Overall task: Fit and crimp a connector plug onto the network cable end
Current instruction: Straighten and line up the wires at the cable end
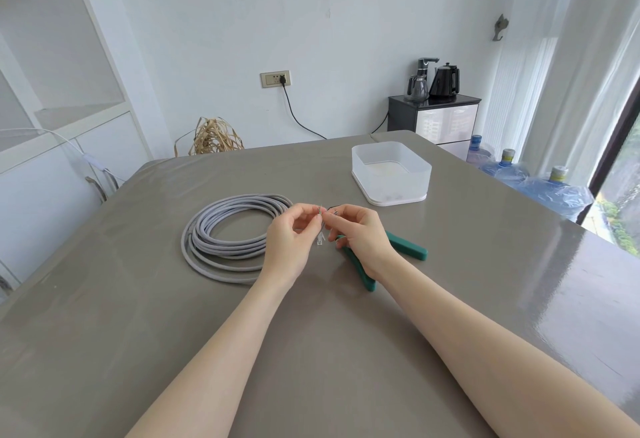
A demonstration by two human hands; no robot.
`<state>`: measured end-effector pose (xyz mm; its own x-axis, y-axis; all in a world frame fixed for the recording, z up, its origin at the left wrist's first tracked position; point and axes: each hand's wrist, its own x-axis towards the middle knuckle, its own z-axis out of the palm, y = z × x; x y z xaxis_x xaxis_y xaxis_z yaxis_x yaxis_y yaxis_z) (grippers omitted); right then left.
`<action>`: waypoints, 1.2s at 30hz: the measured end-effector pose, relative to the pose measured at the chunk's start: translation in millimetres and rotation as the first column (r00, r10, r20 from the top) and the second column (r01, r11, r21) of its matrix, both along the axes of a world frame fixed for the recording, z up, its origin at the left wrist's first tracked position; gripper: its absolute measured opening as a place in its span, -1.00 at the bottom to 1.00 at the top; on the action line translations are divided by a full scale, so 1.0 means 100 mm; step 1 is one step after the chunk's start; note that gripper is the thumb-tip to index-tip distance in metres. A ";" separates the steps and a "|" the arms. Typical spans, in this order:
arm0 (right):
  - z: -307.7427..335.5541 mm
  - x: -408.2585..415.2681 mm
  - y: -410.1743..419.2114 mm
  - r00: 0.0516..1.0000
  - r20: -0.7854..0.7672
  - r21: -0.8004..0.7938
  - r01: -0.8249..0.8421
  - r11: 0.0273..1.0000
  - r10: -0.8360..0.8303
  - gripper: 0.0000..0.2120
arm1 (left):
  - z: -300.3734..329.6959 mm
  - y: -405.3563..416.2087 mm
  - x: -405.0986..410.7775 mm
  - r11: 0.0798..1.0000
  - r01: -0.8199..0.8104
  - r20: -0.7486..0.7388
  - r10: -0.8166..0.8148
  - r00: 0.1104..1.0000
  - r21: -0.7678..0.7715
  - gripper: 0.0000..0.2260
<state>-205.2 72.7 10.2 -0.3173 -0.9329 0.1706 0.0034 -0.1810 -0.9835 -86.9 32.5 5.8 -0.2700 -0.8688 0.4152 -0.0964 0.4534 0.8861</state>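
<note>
In the middle of the grey table, your two hands meet, raised a little above the top. Your left hand pinches the thin end of the cable between thumb and fingertip, with the little coloured wires sticking up. Your right hand is pinched shut too, touching the same wires from the right side. One small clear plug hangs just below your fingertips, between both hands. You can't tell which hand is really holding it, because it is so small.

To the left lies one grey cable, wound into a round coil flat on the table. Part of it is hidden behind your left hand.

Under your right hand lies one tool with two green handles. The handles point near and right, spread apart.

Far and to the right sits one white plastic box with no lid. Past the far right edge of the table stand three big blue water bottles on the floor.
</note>
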 end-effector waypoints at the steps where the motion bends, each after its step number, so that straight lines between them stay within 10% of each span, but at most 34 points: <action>1: 0.00 0.01 0.00 1.000 -0.003 -0.003 0.001 1.000 -0.001 -0.84 | 0.00 0.00 0.00 1.000 -0.003 -0.016 0.003 1.000 0.008 -0.88; 13: -0.05 0.05 -0.02 0.997 -0.020 -0.002 0.072 0.997 -0.072 -0.84 | 0.00 0.01 -0.05 0.980 -0.197 0.035 0.197 0.980 -0.003 -0.88; 36: -0.01 0.04 0.00 0.946 0.323 -0.028 -0.018 0.999 0.026 -0.87 | -0.02 -0.01 -0.05 0.949 -0.046 -0.174 0.105 0.979 0.311 -0.93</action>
<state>-201.5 72.5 9.0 -0.3388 -0.9370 0.0853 0.3244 -0.2015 -0.9242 -91.6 31.7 3.8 -0.1420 -0.9761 0.1648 0.0597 0.1577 0.9857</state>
